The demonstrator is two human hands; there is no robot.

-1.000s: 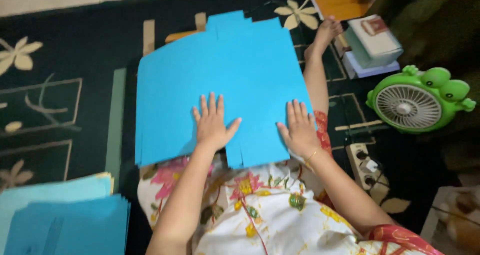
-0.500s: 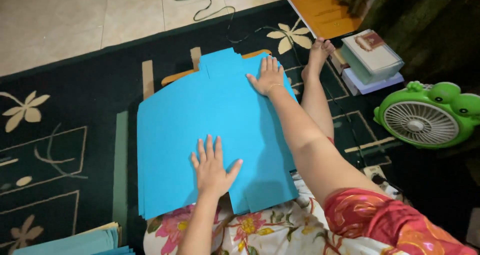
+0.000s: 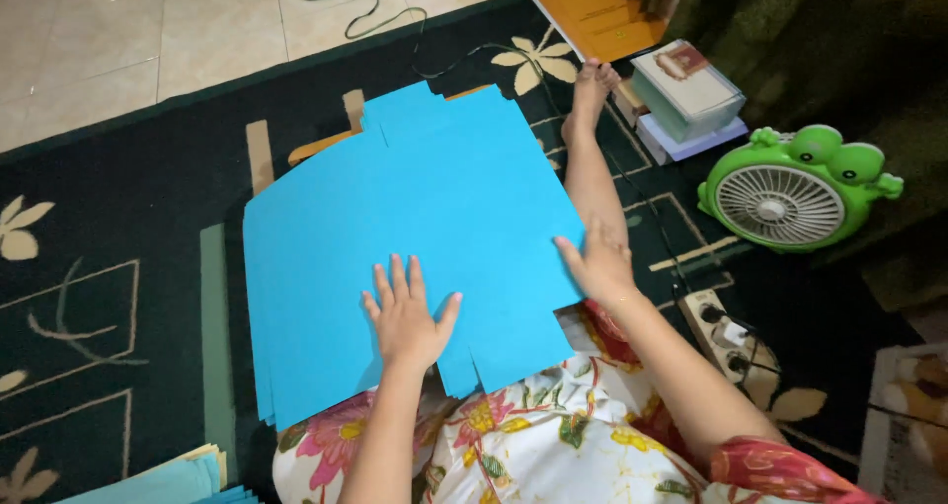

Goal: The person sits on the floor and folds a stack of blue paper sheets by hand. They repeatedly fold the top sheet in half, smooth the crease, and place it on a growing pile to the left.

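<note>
A large bright blue sheet of cut card lies flat on the dark patterned carpet, partly over my lap. My left hand presses flat on its near part, fingers spread. My right hand rests at the sheet's right edge, fingers on the card; whether it grips the edge is unclear. Several more blue sheets seem stacked under the top one at the lower left edge.
My bare leg and foot stretch out to the right of the sheet. A green frog-shaped fan, a stack of boxes, an orange folder and a power strip lie right. More blue sheets sit bottom left.
My right hand has come back from the sheet's far edge to its right edge. The left hand stays pressed on the near part. The view has shifted.
</note>
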